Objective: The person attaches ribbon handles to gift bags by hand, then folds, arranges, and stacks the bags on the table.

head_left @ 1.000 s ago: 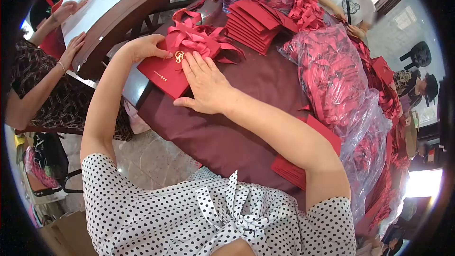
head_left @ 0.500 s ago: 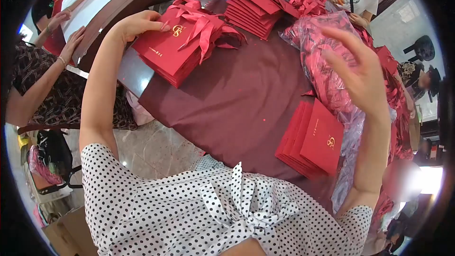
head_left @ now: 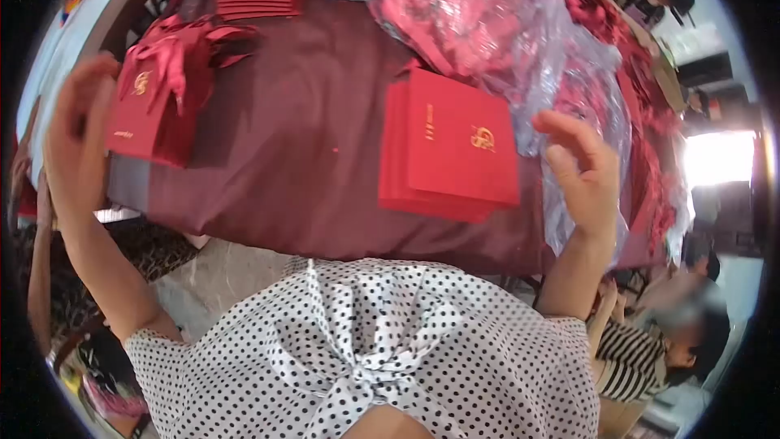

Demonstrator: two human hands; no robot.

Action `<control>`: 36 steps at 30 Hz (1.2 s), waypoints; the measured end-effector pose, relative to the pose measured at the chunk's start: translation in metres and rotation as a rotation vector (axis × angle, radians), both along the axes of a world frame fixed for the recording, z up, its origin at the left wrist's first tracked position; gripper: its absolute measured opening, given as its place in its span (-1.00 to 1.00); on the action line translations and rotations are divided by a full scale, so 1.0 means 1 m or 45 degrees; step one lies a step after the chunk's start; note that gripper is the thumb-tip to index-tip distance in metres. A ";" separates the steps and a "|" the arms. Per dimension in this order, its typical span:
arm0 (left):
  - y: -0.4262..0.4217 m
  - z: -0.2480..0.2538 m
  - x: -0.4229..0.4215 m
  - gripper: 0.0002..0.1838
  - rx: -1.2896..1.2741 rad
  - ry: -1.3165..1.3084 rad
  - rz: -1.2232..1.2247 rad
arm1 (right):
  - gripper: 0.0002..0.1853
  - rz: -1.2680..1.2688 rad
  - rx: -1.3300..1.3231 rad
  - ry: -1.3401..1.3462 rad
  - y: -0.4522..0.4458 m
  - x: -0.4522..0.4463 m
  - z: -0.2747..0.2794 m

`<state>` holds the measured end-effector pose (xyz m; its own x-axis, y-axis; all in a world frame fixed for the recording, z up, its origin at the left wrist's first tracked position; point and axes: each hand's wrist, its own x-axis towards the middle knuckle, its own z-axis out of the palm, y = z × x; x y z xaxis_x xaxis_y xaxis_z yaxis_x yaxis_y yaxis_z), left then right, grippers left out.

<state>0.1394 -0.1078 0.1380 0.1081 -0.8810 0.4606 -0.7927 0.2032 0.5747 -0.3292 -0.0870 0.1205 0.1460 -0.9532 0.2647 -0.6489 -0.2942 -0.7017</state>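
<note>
The person wears a white blouse [head_left: 244, 341] covered in small black dots, evenly scattered and round. Its short sleeves [head_left: 561, 341] end above the elbows, in the same dotted fabric. At the front, fabric ties [head_left: 370, 370] form a loose bow with several soft loops and ends (the dots run across the ties too). Below the bow the cloth parts in a small rounded opening. Both hands, left [head_left: 587, 175] and right [head_left: 81, 134], are bare, without gloves.

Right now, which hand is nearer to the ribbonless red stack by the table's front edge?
The right hand: it hovers just off the red stack's right side. The left hand is farther, by the ribboned pile's left edge.
</note>
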 end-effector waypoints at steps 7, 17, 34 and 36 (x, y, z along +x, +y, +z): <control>-0.024 -0.047 -0.194 -0.54 -0.063 -0.123 -1.009 | -0.19 -0.117 -0.301 0.396 0.036 -0.005 -0.074; -0.030 -0.134 -0.242 0.04 0.001 -0.208 -0.849 | -0.04 -0.095 0.077 -0.159 0.063 0.018 -0.120; -0.048 -0.124 -0.259 -0.74 -0.039 -0.410 -0.956 | -0.69 -0.359 0.081 -0.396 0.046 -0.050 -0.075; -0.047 -0.123 -0.258 -0.75 -0.023 -0.364 -0.958 | -0.70 -0.349 -0.105 -0.522 0.000 -0.075 -0.070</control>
<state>-0.1184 -0.1544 0.0146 -0.6356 -0.6628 0.3958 -0.5556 0.7487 0.3616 -0.4042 -0.0873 0.0509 -0.2390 -0.9154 0.3240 -0.3861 -0.2166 -0.8967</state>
